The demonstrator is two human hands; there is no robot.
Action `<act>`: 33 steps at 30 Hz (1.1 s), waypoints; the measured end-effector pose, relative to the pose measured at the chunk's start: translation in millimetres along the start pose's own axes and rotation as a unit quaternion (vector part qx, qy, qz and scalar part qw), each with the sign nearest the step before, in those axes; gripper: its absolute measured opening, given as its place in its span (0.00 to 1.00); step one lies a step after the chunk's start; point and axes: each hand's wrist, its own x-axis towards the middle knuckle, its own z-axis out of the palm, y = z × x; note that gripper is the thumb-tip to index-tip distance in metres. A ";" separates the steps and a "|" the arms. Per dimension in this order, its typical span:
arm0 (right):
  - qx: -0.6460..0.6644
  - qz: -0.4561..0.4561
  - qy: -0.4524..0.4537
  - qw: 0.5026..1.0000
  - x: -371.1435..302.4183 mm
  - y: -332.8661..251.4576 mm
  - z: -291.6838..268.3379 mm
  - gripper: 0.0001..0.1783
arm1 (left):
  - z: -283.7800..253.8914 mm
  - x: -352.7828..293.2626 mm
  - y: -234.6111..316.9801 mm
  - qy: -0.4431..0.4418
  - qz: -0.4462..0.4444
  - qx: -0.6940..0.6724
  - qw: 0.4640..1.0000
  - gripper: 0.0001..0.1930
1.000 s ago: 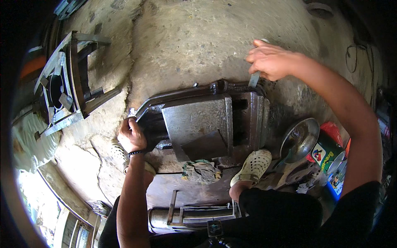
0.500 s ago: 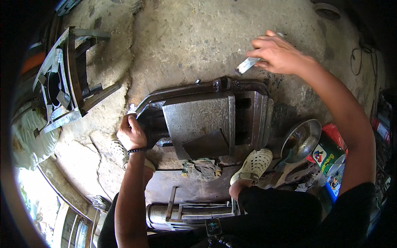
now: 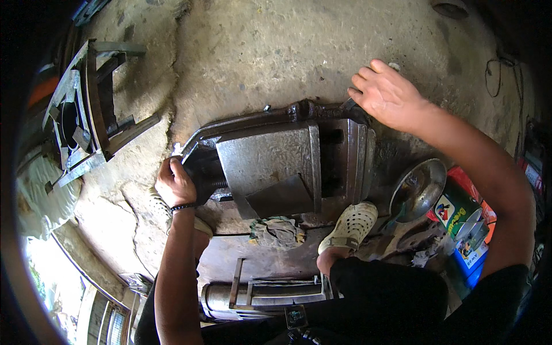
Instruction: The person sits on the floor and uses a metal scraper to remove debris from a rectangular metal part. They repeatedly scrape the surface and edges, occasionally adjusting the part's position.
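Note:
A heavy dark metal vise (image 3: pixel 264 161) lies on the concrete floor in front of me, its rim wet and shiny along the far side. My left hand (image 3: pixel 175 183) is closed at the vise's left end, by the screw; its fingertips are partly hidden. Curled over the vise's far right corner, my right hand (image 3: pixel 386 95) grips what looks like a paintbrush (image 3: pixel 394 66), mostly covered by the hand, its pale end showing behind the knuckles. A dark flat plate (image 3: pixel 282 197) rests on the vise's near part.
A crumpled cloth or glove (image 3: pixel 277 232) lies at the vise's near edge. To the right are a metal bowl (image 3: pixel 418 190) and a green can (image 3: pixel 454 214). A welded steel frame (image 3: pixel 95 109) stands at left. My feet in pale clogs (image 3: pixel 353 225) flank the vise.
My right hand has come down and nearer, bringing the brush from above the floor to the vise's far right corner. My left hand keeps its place on the vise.

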 end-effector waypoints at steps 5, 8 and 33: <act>-0.048 0.011 -0.004 0.999 -3.9 -16.5 -2.0 0.14 | 4.0 1.4 -6.6 0.005 0.001 -0.018 1.000 0.20; 0.010 -0.046 -0.018 0.999 8.6 -2.0 2.6 0.10 | 2.6 2.9 -4.4 0.000 0.013 -0.010 1.000 0.20; 0.206 -0.127 -0.158 0.957 51.3 38.4 1.1 0.17 | -11.4 -1.6 26.0 -0.034 -0.028 0.044 0.998 0.18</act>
